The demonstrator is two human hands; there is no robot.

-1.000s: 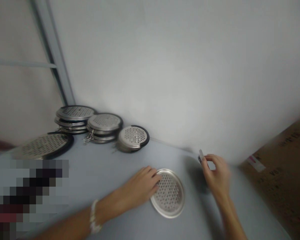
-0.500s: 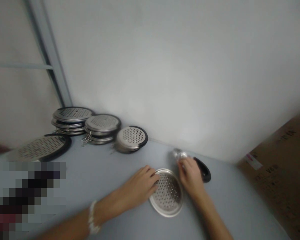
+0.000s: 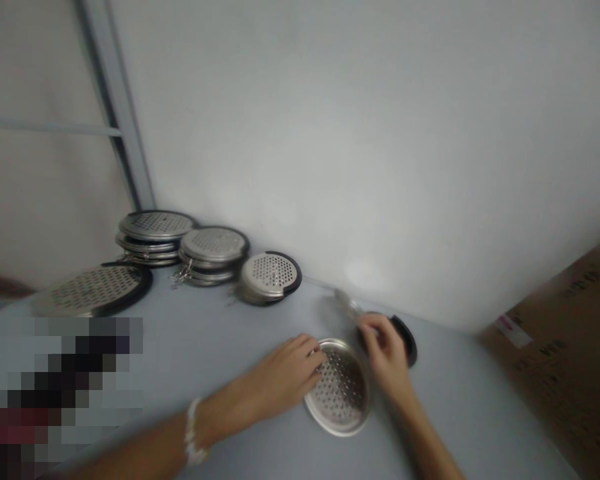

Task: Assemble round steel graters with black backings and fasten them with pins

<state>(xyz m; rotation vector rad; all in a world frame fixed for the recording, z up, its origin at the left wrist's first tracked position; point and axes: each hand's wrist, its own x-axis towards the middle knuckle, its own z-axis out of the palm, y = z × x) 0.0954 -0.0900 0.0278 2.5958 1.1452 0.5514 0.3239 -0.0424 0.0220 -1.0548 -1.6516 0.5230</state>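
The hands work close together at the table's far corner. The left hand (image 3: 287, 370) lies with its fingers curled over the rim of a perforated steel disc (image 3: 343, 393), holding it flat on the grey table (image 3: 455, 407). Just right of the disc, the bent fingers of the right hand (image 3: 383, 347) sit against a curved black rim piece (image 3: 407, 340); blur hides whether they grip it. A blurred silver part (image 3: 345, 301) runs from that hand toward the white wall (image 3: 330, 147), which stands just behind the disc. Beyond the disc to the left are two stacks of black-rimmed strainers (image 3: 156, 237) (image 3: 213, 248), with single ones (image 3: 270, 277) (image 3: 93, 290) beside them. A cardboard box (image 3: 545, 340) edges the table well right of the disc, with open table between. Compared with half a second earlier, the silver part reaches further toward the wall, and the right hand covers more of the black piece. The left hand remains on the disc.
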